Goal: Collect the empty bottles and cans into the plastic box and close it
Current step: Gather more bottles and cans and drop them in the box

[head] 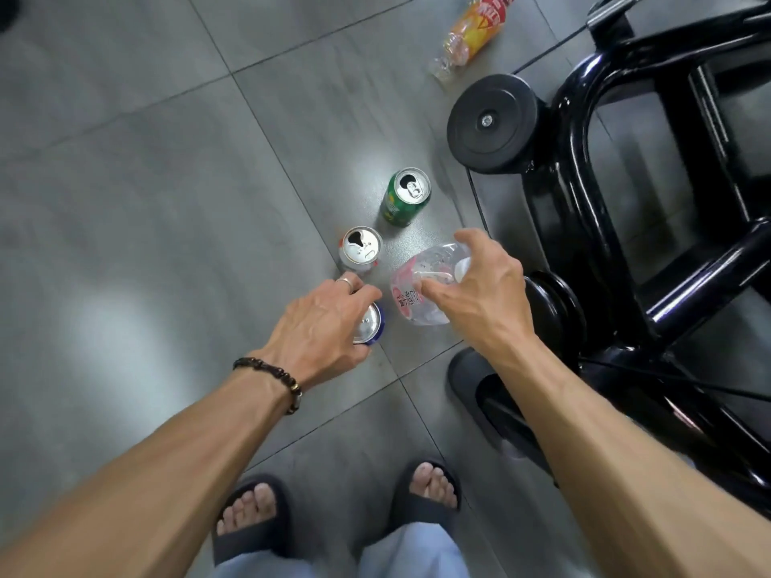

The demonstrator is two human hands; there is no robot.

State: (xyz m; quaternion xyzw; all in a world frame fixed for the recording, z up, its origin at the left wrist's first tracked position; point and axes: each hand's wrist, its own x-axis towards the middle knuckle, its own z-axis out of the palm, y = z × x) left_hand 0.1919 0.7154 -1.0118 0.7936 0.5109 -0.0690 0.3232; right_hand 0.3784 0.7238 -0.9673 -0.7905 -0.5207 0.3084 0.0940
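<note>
My left hand [323,327] curls around a blue can [371,325] standing on the grey tiled floor. My right hand [479,294] grips a clear plastic bottle with a pink label [411,292] near its white cap. Just beyond my left fingers stands a silver can [359,249], opened at the top. A green can [405,196] stands upright further out. An orange-labelled plastic bottle [471,33] lies on its side at the top of the view. No plastic box is in view.
A black metal cart frame [584,194] with black wheels [492,123] fills the right side, close to my right hand. My feet in dark slippers [250,519] stand at the bottom. Grey tiled floor [146,202] stretches to the left.
</note>
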